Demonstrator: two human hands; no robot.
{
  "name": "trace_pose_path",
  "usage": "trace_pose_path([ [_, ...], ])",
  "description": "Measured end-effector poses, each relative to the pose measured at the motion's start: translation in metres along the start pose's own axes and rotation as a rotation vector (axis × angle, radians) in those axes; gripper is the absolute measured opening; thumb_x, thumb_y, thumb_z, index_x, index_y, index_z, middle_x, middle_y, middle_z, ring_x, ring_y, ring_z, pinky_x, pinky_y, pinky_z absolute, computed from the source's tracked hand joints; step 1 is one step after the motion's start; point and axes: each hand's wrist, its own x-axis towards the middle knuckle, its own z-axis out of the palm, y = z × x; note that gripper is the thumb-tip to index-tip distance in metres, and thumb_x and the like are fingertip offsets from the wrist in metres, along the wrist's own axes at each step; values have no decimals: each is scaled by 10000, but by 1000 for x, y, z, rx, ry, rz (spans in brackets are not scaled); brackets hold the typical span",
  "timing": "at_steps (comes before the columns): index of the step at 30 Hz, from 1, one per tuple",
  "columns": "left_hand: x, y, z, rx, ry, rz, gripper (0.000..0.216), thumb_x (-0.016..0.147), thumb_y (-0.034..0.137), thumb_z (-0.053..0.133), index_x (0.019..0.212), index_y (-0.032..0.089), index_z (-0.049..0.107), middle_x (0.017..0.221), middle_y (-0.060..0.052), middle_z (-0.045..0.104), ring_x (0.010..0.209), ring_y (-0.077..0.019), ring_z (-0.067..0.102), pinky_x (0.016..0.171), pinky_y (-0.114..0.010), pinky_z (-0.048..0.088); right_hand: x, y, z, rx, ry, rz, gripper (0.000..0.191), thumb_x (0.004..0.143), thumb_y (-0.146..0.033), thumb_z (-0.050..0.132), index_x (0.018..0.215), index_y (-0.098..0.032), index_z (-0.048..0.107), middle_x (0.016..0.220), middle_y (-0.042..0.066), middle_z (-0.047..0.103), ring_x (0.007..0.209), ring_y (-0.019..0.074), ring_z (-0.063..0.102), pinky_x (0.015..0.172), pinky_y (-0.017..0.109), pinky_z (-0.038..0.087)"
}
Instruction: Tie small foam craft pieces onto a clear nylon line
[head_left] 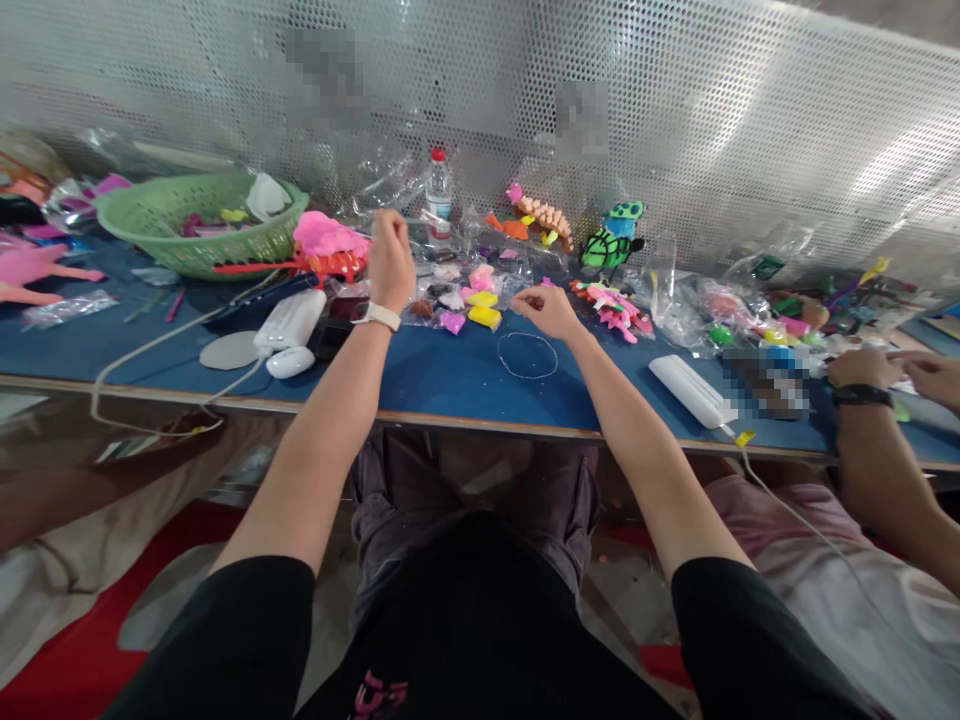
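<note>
My left hand (393, 262), with a pale band at the wrist, is raised over the table with its fingers curled together. Whatever it may hold is too small or hidden. Lower and to the right, my right hand (549, 310) has its fingertips pinched together; I cannot make out anything in them. A thin pale loop (528, 376) of string or wire lies on the blue table (457, 385) just below my right hand. Between my hands are small packets of coloured clay-like pieces, among them a yellow packet (484, 317) and a purple one (452, 321).
Left stand a green basket (217, 262), a pink clay-like figure (330, 245), and a white power bank (291, 318) with a cable. Behind is a water bottle (439, 195) before a perforated metal panel (480, 90). A co-worker's hands (870, 368) are at the right, near another white device (691, 390).
</note>
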Motion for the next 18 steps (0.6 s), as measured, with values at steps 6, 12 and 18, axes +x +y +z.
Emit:
trace_pose_path([
  [6,-41,47,46,-133,-380,412,276,1179,250,403,1276,218,660,1298,-147,748,1217,-277,727,1041,-417,571,3,-14,12,282,86,22,710,941,-886,677,1268,-265,784,957,61,728,582,157,624,580,353,528],
  [12,-55,53,61,-133,-477,464,337,1148,161,438,1369,181,691,1391,-179,759,1164,-286,782,984,-412,596,5,-15,19,301,159,51,767,874,-974,659,909,-217,784,852,65,729,546,138,616,489,323,489],
  [18,-54,48,56,-211,-463,445,247,1144,216,536,1223,182,767,1207,-133,830,1120,-266,793,1032,-403,594,7,-16,25,442,152,109,694,868,-902,757,992,-220,784,924,71,762,628,144,694,482,291,500],
])
